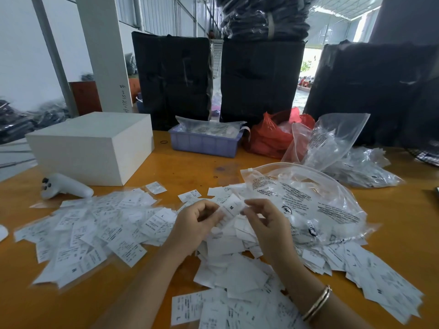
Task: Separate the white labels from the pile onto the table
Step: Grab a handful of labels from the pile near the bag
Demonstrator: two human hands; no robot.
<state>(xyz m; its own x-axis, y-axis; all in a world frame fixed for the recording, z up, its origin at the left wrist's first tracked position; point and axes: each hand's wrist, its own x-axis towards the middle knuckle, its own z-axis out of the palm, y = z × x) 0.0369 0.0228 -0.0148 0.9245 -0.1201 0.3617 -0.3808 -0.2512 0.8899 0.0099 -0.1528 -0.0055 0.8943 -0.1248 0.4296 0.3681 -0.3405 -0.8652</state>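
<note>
Head view: both hands meet above the middle of an orange-brown worktop (180, 167) strewn with white labels.
Left hand (197, 224): fingers curled, pinching the lower left of a small bunch of labels.
Right hand (266, 222): fingers curled, thumb and forefinger pinching the bunch's right edge.
Held label (231, 207): white, printed "M"; long axis tilts from lower left to upper right, just above the central pile.
Central pile (237, 264): white labels heaped under and in front of both hands.
Left spread (95, 231): labels lying flat on the worktop; "L", "M" and "S" readable, other print too blurred.
Clear zip bag (306, 205): right of the hands, black warning print, unreadable.
Worktop: white box (92, 146), white controller (64, 186), lilac tray (204, 143), red bag (270, 136).
Room: black wrapped bundles (173, 77) behind, white walls, open doorway at right.
</note>
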